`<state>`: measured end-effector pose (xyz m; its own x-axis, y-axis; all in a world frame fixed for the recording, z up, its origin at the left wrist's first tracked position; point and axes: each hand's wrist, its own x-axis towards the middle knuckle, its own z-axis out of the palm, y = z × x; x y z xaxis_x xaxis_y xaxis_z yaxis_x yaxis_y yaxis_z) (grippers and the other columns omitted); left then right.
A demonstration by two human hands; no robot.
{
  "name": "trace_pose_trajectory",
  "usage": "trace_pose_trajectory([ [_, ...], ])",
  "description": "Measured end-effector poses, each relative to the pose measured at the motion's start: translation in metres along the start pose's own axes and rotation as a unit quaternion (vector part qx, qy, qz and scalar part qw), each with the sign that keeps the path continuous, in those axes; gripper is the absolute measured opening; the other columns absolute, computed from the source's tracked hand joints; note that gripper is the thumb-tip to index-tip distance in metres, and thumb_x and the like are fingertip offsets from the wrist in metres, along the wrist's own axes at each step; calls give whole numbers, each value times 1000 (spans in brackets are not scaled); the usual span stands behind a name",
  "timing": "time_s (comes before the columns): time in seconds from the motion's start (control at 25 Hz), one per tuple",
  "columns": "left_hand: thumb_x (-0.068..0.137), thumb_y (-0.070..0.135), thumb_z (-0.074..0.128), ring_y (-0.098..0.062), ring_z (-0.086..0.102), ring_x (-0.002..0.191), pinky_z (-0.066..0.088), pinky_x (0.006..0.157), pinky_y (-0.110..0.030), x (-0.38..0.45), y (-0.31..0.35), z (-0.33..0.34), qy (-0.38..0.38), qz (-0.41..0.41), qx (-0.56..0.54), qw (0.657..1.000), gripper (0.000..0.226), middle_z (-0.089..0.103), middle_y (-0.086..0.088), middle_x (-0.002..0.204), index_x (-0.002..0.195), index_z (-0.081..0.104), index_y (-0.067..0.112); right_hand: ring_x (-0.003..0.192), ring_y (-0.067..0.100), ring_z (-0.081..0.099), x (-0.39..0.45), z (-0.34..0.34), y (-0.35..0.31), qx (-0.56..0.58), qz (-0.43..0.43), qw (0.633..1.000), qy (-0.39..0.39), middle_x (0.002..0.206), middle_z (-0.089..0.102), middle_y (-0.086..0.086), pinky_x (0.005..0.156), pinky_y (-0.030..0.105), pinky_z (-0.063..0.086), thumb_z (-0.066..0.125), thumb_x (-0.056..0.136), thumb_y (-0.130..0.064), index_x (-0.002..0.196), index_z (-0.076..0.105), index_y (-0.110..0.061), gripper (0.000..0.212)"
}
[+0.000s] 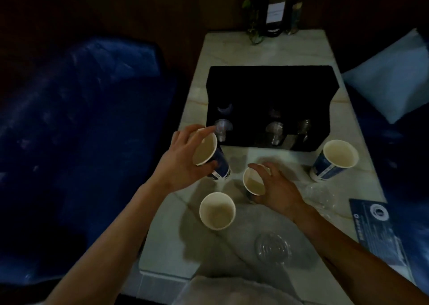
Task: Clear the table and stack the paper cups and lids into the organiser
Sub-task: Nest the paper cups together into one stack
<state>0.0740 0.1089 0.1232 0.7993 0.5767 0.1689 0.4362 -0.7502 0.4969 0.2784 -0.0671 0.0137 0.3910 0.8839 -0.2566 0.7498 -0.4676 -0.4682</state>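
Nearest us lies a clear round plastic lid. Our left hand grips a tilted blue paper cup beside the black organiser; our right hand curls fingers around a smaller cup. We judge nesting comes next, needing aligned rims.

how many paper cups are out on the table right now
4: one in the left hand at, one gripped by the right hand at, one standing near the front, one far right. More may sit hidden in the dark organiser.
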Motion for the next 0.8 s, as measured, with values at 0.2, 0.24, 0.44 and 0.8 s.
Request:
trace_pose_trajectory([
  [0.2, 74, 57, 60, -15, 34, 122, 47, 88, -36, -40, 22, -35, 8, 19, 14, 1000, 76, 33, 12, 143, 143, 33, 41, 127, 24, 41, -15, 5, -7, -9, -9, 1000, 7, 145, 26, -8, 86, 45, 52, 80, 63, -52, 136, 24, -52, 92],
  [0.24, 74, 57, 61, -14, 34, 122, 48, 88, -35, -46, 24, -38, 8, 24, 13, 1000, 77, 33, 13, 143, 144, 33, 41, 127, 23, 42, -18, 7, -8, -10, -10, 1000, 11, 145, 27, -8, 86, 45, 52, 80, 63, -52, 135, 25, -52, 91],
  [0.44, 75, 53, 67, -13, 35, 122, 49, 93, -37, -71, 26, -26, -24, 15, -16, 999, 79, 32, 17, 141, 144, 29, 47, 126, 24, 45, -27, 14, -10, -4, -21, 1000, 22, 146, 28, -6, 86, 43, 52, 81, 66, -49, 137, 27, -48, 89],
  [0.8, 71, 64, 63, -19, 36, 128, 52, 87, -36, -85, 15, 44, -56, 23, 64, 996, 82, 36, 6, 147, 143, 31, 41, 124, 23, 47, -38, 20, -12, 11, -16, 999, 47, 144, 32, -7, 85, 39, 51, 82, 63, -52, 137, 32, -45, 89],
])
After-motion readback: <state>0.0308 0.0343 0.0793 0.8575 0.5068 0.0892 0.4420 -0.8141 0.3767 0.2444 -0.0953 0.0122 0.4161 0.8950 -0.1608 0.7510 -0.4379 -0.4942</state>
